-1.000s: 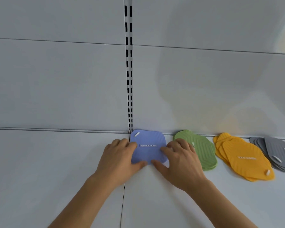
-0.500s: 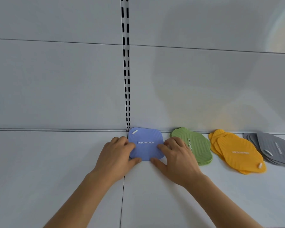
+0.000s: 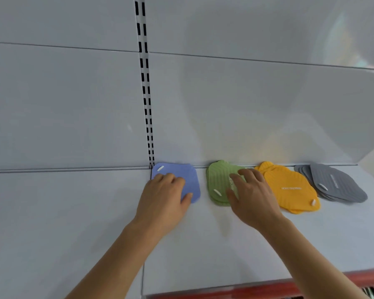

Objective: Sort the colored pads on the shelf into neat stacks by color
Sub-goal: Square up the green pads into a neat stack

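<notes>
Four piles of ribbed pads lie in a row at the back of the white shelf. The blue pads sit squared up on the left, and my left hand rests flat on them with fingers relaxed. Beside them lies the green pile, its pads slightly offset. My right hand lies over the green pile's right side with fingers spread. Further right the yellow pads are fanned out, and the grey pads are fanned out too.
A slotted upright rail runs up the white back wall just behind the blue pads. The shelf's red front edge shows at the bottom right. A seam splits the shelf below my left hand.
My right hand left the blue pads and moved right onto the green pile. My left hand stayed on the blue pads. The camera view shifted, showing the shelf's front edge.
</notes>
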Motion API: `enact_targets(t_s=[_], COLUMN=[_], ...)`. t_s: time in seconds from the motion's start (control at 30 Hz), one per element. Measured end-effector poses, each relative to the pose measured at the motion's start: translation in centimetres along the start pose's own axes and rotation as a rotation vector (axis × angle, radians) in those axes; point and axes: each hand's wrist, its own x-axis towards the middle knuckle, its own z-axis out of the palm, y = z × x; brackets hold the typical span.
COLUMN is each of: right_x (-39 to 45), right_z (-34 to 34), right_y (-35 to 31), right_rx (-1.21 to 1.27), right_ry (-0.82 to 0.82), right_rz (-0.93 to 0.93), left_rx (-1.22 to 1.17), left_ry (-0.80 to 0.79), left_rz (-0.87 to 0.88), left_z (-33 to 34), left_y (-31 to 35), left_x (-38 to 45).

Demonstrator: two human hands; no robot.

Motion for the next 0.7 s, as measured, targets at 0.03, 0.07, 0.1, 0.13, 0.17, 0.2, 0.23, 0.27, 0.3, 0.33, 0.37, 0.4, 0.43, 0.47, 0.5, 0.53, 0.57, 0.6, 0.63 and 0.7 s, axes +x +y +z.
enact_targets(t_s=[0.03,0.07,0.1,0.13,0.17,0.2,0.23,0.27,0.3,0.33,0.37,0.4,0.43,0.47,0.5,0.53,0.57,0.6,0.63,0.7], right_x=[0.3,0.8,1.3,1.9,2.4,2.8,3.1,3.4,3.7,4.1,4.5,4.8,5.1,5.1,5.1,5.0,4.9,4.7,4.6,4.4], right_z=[-0.1,-0.4,-0.5,-0.6,-0.6,-0.6,-0.6,-0.6,-0.6,-0.6,-0.7,-0.6,-0.7,-0.8,-0.9,-0.9,-0.8,-0.6,-0.4,0.0], right_y=[0.8,1.4,1.9,2.3,2.6,2.9,3.3,3.7,4.1,4.5,4.8,5.0,5.2,5.2,5.2,5.2,5.3,5.4,5.4,5.6], right_rx=[-0.003,-0.003,-0.002,0.002,0.008,0.018,0.035,0.053,0.067,0.073,0.078,0.084,0.096,0.112,0.13,0.145,0.158,0.174,0.199,0.268], right_ry=[-0.032,-0.072,-0.118,-0.167,-0.208,-0.237,-0.258,-0.272,-0.282,-0.293,-0.3,-0.308,-0.304,-0.294,-0.266,-0.221,-0.17,-0.118,-0.059,0.086], right_rz=[0.006,0.002,-0.014,-0.035,-0.062,-0.091,-0.117,-0.137,-0.156,-0.175,-0.196,-0.212,-0.225,-0.233,-0.242,-0.249,-0.256,-0.264,-0.281,-0.321], left_rx=[-0.022,-0.037,-0.04,-0.035,-0.026,-0.019,-0.011,0.003,0.022,0.035,0.036,0.028,0.014,-0.008,-0.031,-0.046,-0.043,-0.024,-0.003,0.015], left_ry=[-0.014,-0.024,-0.032,-0.032,-0.019,-0.002,0.003,-0.01,-0.034,-0.057,-0.069,-0.069,-0.067,-0.061,-0.046,-0.019,0.011,0.038,0.06,0.096], left_rz=[0.002,-0.004,-0.012,-0.022,-0.036,-0.066,-0.11,-0.163,-0.22,-0.27,-0.311,-0.346,-0.375,-0.404,-0.431,-0.45,-0.461,-0.461,-0.453,-0.404], left_z=[0.1,0.3,0.6,1.0,1.4,1.6,1.8,2.0,2.0,2.1,2.3,2.5,2.8,2.9,2.9,2.9,2.9,3.0,3.1,3.3], left_y=[1.2,2.4,3.4,4.5,5.5,6.4,7.4,8.3,9.1,9.8,10.4,10.9,11.3,11.7,12.0,12.2,12.4,12.6,12.8,13.1], left_x=[0.1,0.4,0.6,0.8,1.2,1.4,1.7,2.0,2.2,2.4,2.4,2.5,2.5,2.6,2.7,2.7,2.7,2.7,2.6,2.3])
